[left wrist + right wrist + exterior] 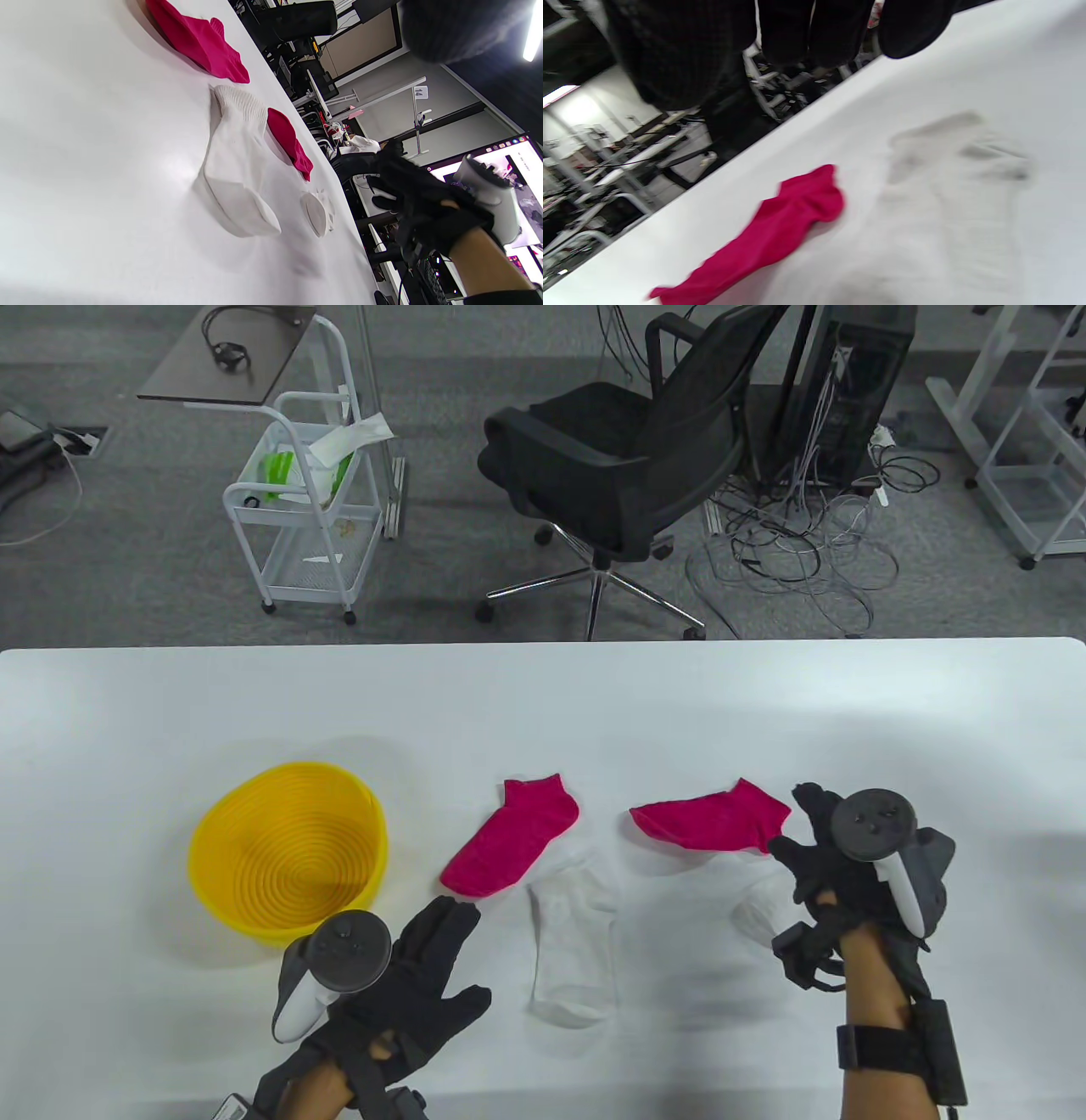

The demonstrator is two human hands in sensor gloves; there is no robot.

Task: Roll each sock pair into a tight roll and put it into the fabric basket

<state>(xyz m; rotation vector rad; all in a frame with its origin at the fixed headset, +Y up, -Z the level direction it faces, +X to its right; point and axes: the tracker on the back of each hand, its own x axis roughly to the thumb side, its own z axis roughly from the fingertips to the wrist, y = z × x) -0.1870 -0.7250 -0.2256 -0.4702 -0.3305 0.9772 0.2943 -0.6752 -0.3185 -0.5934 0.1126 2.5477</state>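
A yellow basket (288,848) stands empty at the left. Two pink socks lie flat: one (513,836) beside the basket, one (717,817) further right. A white sock (573,946) lies in the middle, and a second white sock (762,909) is partly hidden under my right wrist. My left hand (462,954) lies open, fingers straight, fingertips just short of the left pink sock's toe. My right hand (796,823) hovers at the right pink sock's cuff and holds nothing. In the right wrist view its fingers (814,29) hang above the pink sock (780,228) and the white sock (946,203).
The white table (543,704) ends at a far edge with a black office chair (628,449), a white cart (305,500) and tangled cables (797,551) beyond. The left wrist view shows both white socks (235,169) (318,212) and my right hand (394,178) off the table surface.
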